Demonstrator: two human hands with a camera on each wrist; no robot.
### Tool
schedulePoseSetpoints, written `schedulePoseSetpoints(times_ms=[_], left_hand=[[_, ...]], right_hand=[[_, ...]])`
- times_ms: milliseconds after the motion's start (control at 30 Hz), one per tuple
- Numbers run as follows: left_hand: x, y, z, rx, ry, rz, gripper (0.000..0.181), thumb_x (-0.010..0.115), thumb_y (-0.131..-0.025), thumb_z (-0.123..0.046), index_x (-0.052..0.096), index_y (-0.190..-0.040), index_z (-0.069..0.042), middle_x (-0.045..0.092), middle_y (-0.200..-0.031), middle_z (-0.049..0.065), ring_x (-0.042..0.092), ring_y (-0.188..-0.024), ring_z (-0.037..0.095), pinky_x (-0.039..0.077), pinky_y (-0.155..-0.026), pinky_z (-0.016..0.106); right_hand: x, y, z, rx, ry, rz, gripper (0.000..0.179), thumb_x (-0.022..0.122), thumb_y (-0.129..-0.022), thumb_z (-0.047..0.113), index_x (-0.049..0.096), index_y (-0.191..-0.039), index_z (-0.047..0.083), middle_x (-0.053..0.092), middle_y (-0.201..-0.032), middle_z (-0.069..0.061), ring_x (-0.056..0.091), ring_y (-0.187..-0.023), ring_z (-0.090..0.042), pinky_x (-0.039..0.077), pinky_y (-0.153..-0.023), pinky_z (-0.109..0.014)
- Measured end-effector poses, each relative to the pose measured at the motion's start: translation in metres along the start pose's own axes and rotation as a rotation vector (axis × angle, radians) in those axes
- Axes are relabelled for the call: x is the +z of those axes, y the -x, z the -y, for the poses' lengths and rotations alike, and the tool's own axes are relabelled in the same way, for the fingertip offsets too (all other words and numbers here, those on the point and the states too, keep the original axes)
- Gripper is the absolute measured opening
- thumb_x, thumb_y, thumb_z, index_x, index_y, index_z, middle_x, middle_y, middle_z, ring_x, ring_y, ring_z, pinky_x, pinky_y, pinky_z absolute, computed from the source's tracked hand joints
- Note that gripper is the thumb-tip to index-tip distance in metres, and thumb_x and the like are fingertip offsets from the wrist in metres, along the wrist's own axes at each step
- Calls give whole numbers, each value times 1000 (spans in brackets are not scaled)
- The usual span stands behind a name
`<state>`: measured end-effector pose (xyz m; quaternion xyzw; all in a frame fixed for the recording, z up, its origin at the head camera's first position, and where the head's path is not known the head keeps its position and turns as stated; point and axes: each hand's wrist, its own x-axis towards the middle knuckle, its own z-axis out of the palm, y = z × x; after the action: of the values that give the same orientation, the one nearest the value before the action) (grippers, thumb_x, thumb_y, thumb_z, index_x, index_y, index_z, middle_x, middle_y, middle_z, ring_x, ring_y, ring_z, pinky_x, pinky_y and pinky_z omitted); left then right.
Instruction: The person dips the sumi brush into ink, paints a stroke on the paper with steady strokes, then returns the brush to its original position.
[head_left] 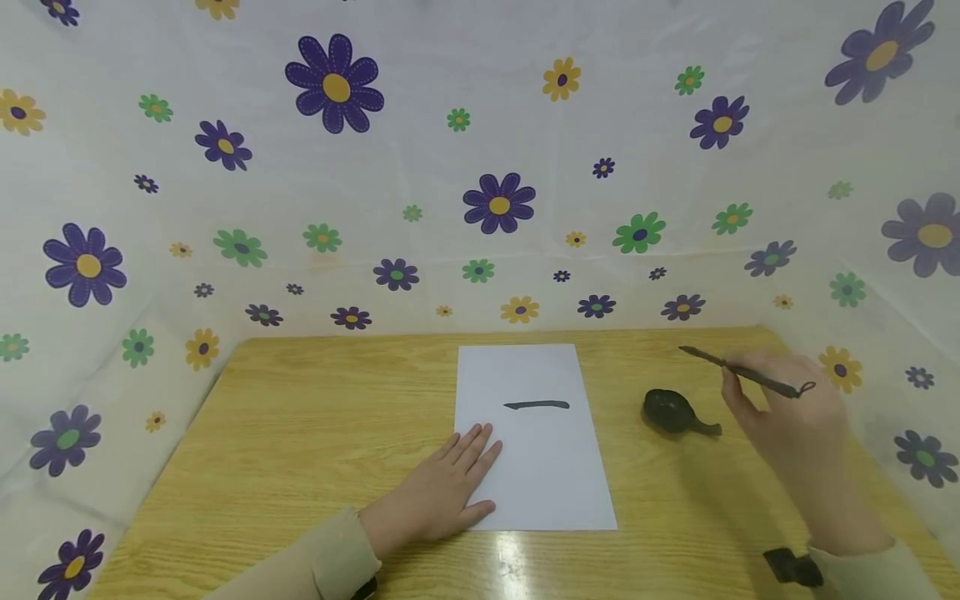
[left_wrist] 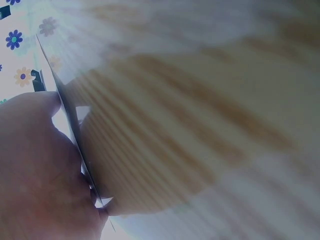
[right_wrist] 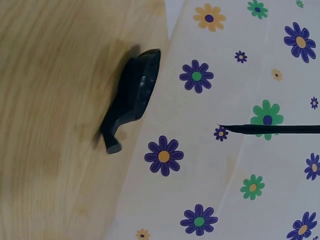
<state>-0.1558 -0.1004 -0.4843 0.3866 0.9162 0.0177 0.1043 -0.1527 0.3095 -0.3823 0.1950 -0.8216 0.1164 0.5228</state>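
A white sheet of paper [head_left: 536,467] lies on the wooden table with one dark horizontal brush stroke [head_left: 537,405] on its upper half. My left hand [head_left: 442,487] rests on the sheet's left edge, its fingers straight. In the right hand [head_left: 798,425] I pinch a dark brush [head_left: 753,375], held above the table with its tip pointing left. The right wrist view shows the brush's pointed black tip [right_wrist: 237,129] at its right side; the hand itself is out of that view. Below and left of this hand sits a small dark ladle-shaped ink dish [head_left: 670,412], touched by neither hand.
The light wooden table [head_left: 315,417] has a white cloth [head_left: 420,150] with purple, green and yellow flowers standing along its back and both sides. The dish's short handle [right_wrist: 112,142] points toward the right hand's side.
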Motion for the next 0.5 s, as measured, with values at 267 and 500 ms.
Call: schedulePoseSetpoints(times_ms=[267, 500], left_hand=[[-1, 0, -1, -4, -9, 12, 77, 42, -111, -54, 21, -171, -10, 11, -180, 15, 14, -168, 30, 24, -135, 48], [-1, -1, 0, -4, -10, 14, 77, 42, -111, -54, 21, -171, -10, 11, -180, 15, 14, -168, 30, 24, -135, 48]], right_hand=[[2, 4, 1, -208, -103, -151, 41, 54, -107, 19, 73, -82, -7, 74, -70, -20, 62, -53, -38, 47, -60, -44], [-7, 12, 0, -373, -25, -51, 36, 46, -111, 6, 71, -89, -4, 77, -79, -14, 66, -59, -32, 51, -61, -45]])
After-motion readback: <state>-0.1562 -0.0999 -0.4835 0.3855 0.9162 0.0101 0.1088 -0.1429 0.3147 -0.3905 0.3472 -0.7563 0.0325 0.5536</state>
